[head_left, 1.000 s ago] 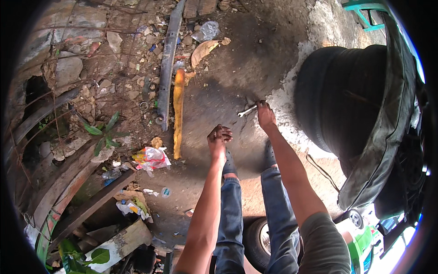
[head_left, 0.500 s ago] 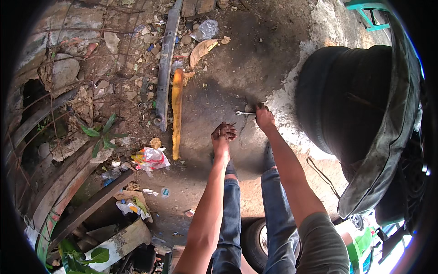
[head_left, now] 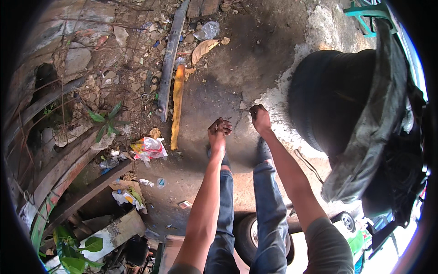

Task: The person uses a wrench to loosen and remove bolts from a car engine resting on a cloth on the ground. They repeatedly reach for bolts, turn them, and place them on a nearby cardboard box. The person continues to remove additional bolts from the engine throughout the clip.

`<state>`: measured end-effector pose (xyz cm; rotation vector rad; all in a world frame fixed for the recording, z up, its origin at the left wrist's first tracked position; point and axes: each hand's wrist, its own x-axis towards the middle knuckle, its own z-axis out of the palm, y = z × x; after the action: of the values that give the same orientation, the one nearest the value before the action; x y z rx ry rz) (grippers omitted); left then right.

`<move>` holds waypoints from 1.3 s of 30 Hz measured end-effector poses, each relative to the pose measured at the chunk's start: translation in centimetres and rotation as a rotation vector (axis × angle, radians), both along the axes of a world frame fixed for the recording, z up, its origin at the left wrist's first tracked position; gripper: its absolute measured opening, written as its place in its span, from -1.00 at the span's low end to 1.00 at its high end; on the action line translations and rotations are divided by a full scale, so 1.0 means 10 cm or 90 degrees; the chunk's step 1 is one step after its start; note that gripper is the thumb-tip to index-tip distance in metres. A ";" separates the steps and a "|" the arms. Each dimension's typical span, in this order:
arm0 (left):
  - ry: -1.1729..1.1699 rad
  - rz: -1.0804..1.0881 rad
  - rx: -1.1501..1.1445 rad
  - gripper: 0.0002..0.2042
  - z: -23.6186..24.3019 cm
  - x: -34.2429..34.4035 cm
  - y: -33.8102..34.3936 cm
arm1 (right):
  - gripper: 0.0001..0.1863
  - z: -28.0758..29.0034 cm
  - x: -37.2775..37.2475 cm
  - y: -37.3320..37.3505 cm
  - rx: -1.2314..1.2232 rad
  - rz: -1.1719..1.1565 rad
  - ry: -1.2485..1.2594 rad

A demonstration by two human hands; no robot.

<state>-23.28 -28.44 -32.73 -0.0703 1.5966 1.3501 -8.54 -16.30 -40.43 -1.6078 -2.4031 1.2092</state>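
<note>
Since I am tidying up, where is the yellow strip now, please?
In the head view, the yellow strip lies left of centre, just right of the grey bar and left of the left hand.

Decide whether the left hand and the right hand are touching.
Apart: the head view shows ground between the left hand and right hand.

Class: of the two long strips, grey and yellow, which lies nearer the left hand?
The yellow strip; the grey strip lies beyond it, farther from the left hand.
</note>
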 end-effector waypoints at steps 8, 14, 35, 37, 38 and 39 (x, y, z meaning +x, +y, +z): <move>0.717 -0.534 0.025 -0.62 1.53 0.09 0.34 | -0.87 2.05 -0.05 -0.11 -0.035 -0.202 0.151; 0.698 -0.642 0.079 -0.71 2.67 0.09 0.61 | -0.82 3.67 -0.06 -0.05 -0.029 -0.282 0.229; 0.375 -0.508 0.094 -0.68 3.90 2.25 1.48 | -0.84 5.77 2.17 0.56 0.096 -0.334 0.196; 0.370 -0.514 0.088 -0.66 3.72 2.27 1.55 | -0.83 5.86 2.22 0.56 0.193 -0.297 0.244; 0.367 -0.531 0.068 -0.65 3.64 2.28 1.61 | -0.83 5.89 2.25 0.58 0.143 -0.358 0.271; 0.354 -0.556 0.035 -0.64 3.58 2.29 1.64 | -0.83 5.92 2.28 0.61 0.107 -0.408 0.311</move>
<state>-0.38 -12.04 3.10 0.9990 1.7084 0.7297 14.24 -10.18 18.77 -1.6004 -1.4876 1.0665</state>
